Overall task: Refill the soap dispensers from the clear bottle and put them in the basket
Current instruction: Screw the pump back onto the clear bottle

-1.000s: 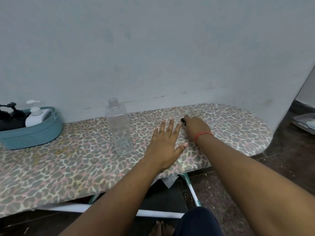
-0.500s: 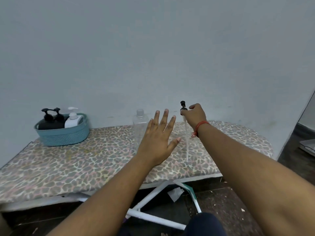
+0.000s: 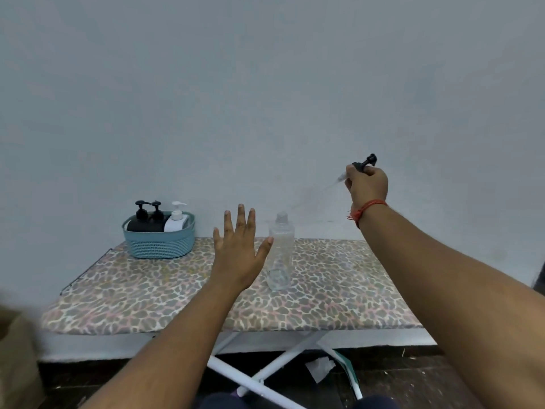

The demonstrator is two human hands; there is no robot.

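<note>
We stood before an ironing board covered in a leopard-print fabric, set against a plain pale blue-grey wall. Its white crossed legs stood on a dark floor, where a crumpled scrap of paper lay.

At the board's far left corner sat a teal woven basket holding two black soap dispensers and one white soap dispenser, all upright with pumps on. The clear bottle stood uncapped and upright near the middle of the board, looking nearly empty.

Our left hand was held over the board just left of the bottle, palm down, fingers spread wide and grasping nothing; whether the thumb touched the bottle we could not tell. Our right hand, a red thread at the wrist, was curled tight around a black pump head, its clear tube blurred and slanting down toward the bottle's mouth.

Half a second before, the right hand held the pump lower, with the tube hanging straight down beside the board; it had since risen well above the bottle. The left hand had shifted leftward, uncovering the bottle.
</note>
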